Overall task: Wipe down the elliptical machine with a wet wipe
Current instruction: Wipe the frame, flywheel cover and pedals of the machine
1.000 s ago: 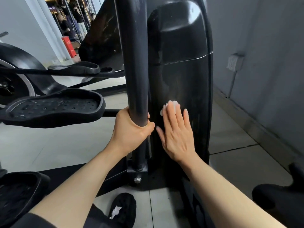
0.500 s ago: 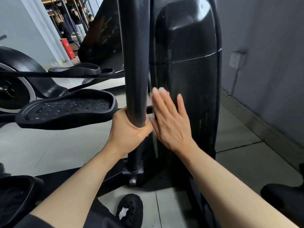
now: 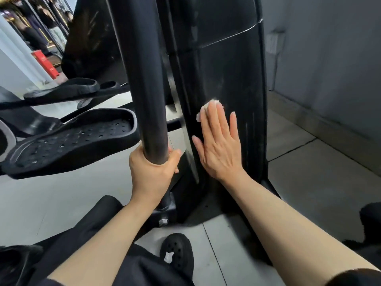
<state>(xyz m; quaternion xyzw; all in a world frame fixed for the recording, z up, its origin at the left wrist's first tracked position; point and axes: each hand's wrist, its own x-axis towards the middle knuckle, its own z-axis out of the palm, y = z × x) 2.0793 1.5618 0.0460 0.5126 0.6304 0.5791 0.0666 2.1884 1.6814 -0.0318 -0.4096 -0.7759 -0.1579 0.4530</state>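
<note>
The wet wipe [image 3: 209,108] sits under the flat fingers of the right hand [image 3: 219,145], now back out on the elliptical's black shroud [image 3: 233,79] after sweeping toward its left edge; the left hand [image 3: 152,172] stays wrapped around the upright post [image 3: 142,79], so wiping continues.

White wet wipe [image 3: 208,107] is lying flat against the glossy black elliptical machine housing [image 3: 231,75], mostly hidden, only a crumpled edge showing. Housing is standing upright, faint streaks showing on its panel.
</note>
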